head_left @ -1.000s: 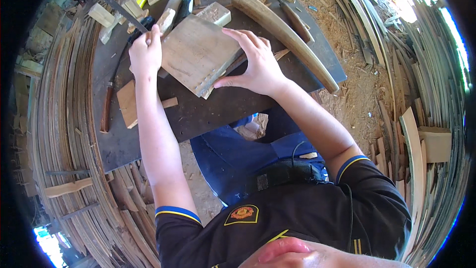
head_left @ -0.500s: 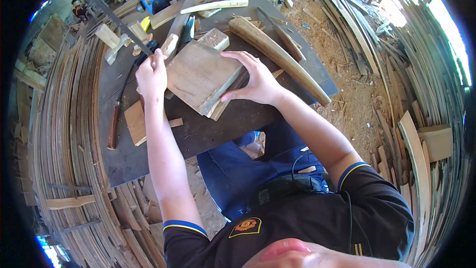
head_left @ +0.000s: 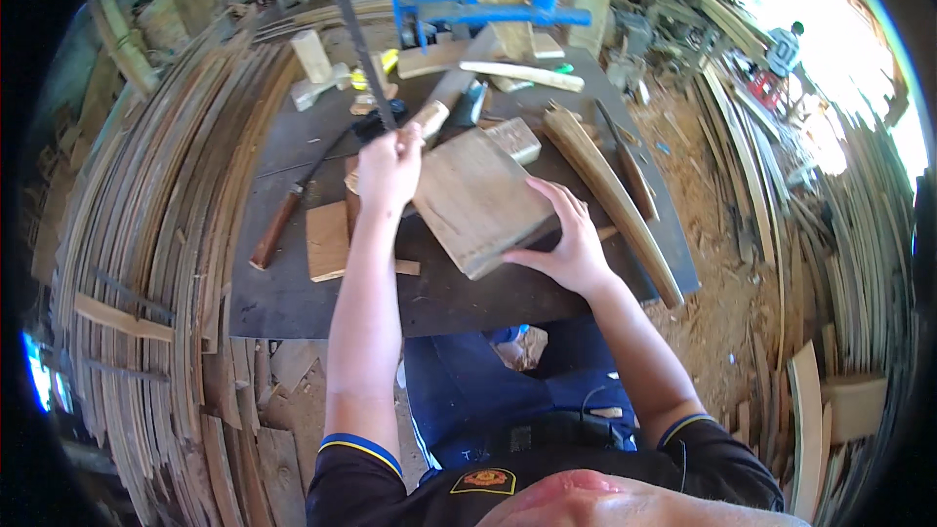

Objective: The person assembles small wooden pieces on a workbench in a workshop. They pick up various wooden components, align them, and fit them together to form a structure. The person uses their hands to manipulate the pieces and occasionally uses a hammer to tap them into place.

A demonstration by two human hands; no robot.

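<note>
A long, thin, dark metal strip (head_left: 353, 24) rises from my left hand (head_left: 388, 168), whose fingers are closed around its lower end. Whether it is a blade or a rule I cannot tell. Just right of that fist, a thick square wooden board (head_left: 480, 197) is tilted above the dark tabletop. My right hand (head_left: 571, 242) grips the board's right edge, thumb near the lower corner and fingers on the upper side. Behind it lies a pale wood block (head_left: 514, 140). Left of my left wrist are a small square wood piece (head_left: 327, 240) and a tool with a brown wooden handle (head_left: 276, 230).
The dark table (head_left: 459, 304) also holds a long curved timber piece (head_left: 615, 205) on the right and a pale wood strip (head_left: 522, 75). A blue metal frame (head_left: 488, 12) stands at the far edge. Stacked planks (head_left: 146, 234) line the left. A person (head_left: 784, 49) is far right.
My head view has shifted, so the table sits lower and further right. The metal strip stands more upright. Both hands stay at the board, and my right hand keeps its edge.
</note>
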